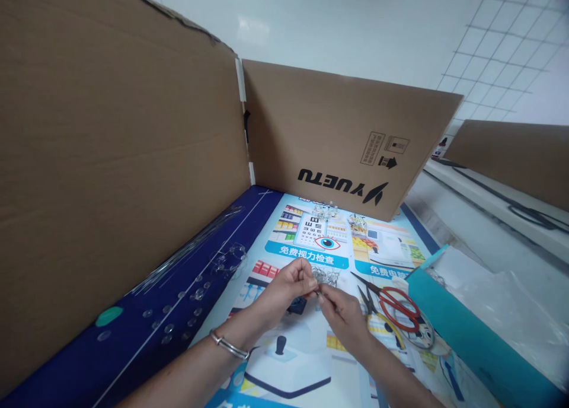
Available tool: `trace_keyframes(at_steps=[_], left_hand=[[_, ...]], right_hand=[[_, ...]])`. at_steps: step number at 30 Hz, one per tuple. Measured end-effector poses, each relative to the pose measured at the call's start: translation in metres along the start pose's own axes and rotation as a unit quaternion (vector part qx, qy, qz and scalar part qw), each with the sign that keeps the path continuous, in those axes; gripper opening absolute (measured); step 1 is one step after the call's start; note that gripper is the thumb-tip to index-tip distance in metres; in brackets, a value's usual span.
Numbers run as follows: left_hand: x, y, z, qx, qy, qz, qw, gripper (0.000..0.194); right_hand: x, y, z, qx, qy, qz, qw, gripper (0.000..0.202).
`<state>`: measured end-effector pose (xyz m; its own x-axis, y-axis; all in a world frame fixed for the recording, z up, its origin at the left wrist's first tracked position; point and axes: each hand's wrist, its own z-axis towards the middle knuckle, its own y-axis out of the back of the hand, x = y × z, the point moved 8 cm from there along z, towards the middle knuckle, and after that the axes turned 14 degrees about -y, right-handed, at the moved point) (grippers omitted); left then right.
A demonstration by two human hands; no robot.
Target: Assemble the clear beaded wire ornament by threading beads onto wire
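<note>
My left hand (296, 282) and my right hand (341, 312) meet in front of me with fingertips pinched together. Between them is something small that the fingers hide; I cannot make it out. Just behind the fingertips lies a cluster of transparent beads and wire (328, 276). To the right of my right hand rest scissors with red handles (411, 322) and pliers with yellow handles (391, 328), their blades and jaws pointing away from me.
Loose transparent beads (169, 328), thin wires (178, 255) and a green disc (109, 316) lie at left. More bead clusters (325, 210) sit at the back. Cardboard panels (311, 117) stand behind and left. A teal box (466, 331) holding plastic film stands right.
</note>
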<state>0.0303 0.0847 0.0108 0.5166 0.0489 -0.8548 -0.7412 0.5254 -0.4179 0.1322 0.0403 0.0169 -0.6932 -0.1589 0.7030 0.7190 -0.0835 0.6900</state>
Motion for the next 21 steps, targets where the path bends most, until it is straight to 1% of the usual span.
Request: trace_keyframes(at_steps=[5,8,11,17,19,21], left_hand=[[0.000,-0.005,0.000,0.034,0.012,-0.021,0.999,0.026],[0.001,-0.008,-0.001,0.059,0.028,-0.016,0.998,0.030],[-0.001,-0.010,-0.002,0.072,0.035,0.000,0.997,0.031],[-0.014,-0.018,-0.005,0.084,0.025,0.061,0.994,0.023],[-0.017,-0.022,-0.006,0.102,0.028,0.064,0.992,0.021],[-0.017,-0.024,-0.006,0.124,0.029,0.077,0.989,0.019]], right_hand=[[0.002,0.000,-0.001,-0.005,0.007,0.003,1.000,0.017],[0.003,0.001,-0.002,-0.004,0.007,0.010,1.000,0.017],[0.001,0.003,0.000,-0.002,0.009,0.023,1.000,0.018],[-0.007,0.005,0.005,0.015,0.010,0.042,0.999,0.022],[-0.009,0.005,0.005,0.012,0.018,0.041,0.999,0.022],[-0.009,0.003,0.004,0.003,0.039,0.015,0.999,0.021]])
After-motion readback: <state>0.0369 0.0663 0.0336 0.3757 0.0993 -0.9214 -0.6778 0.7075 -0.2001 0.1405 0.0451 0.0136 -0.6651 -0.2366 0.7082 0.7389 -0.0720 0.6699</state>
